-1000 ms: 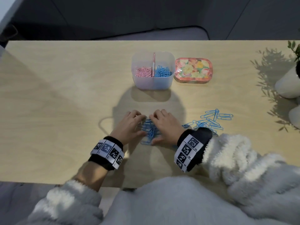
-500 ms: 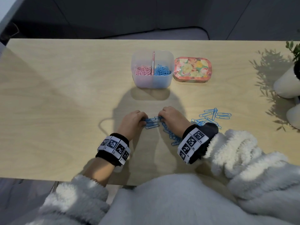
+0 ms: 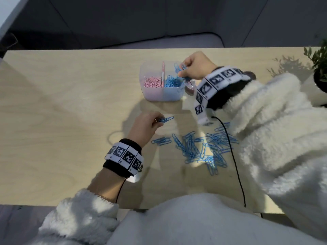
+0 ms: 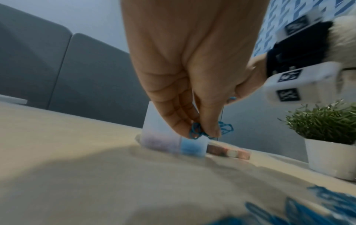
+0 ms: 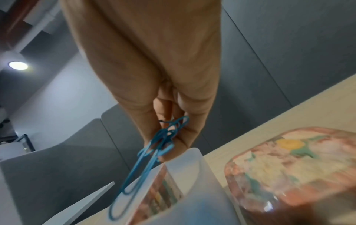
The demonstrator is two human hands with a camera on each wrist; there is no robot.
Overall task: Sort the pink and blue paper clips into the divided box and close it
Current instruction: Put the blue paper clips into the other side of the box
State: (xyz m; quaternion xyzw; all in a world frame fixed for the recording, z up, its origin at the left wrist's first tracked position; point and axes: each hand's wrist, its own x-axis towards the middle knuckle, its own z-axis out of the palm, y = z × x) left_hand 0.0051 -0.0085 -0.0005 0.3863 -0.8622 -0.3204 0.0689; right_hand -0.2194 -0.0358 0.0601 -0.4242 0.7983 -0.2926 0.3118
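Observation:
The translucent divided box (image 3: 155, 96) stands mid-table with pink clips (image 3: 152, 82) in its left half and blue clips (image 3: 172, 82) in its right half. My right hand (image 3: 194, 69) hovers over the right half and pinches a bunch of blue clips (image 3: 179, 68), which dangle above the rim in the right wrist view (image 5: 152, 153). Lower down, my left hand (image 3: 146, 126) pinches a few blue clips (image 3: 165, 119), also seen in the left wrist view (image 4: 196, 132). A loose pile of blue clips (image 3: 200, 147) lies on the table near me.
The floral lid (image 5: 292, 164) lies right of the box, mostly hidden by my right wrist in the head view. A potted plant in a white pot (image 4: 331, 146) stands at the table's right edge. A black cable (image 3: 233, 156) runs across the clip pile.
My right hand has lifted from the pile and moved up to the box with blue clips. My left hand has risen a little with a few clips. The pile now lies uncovered.

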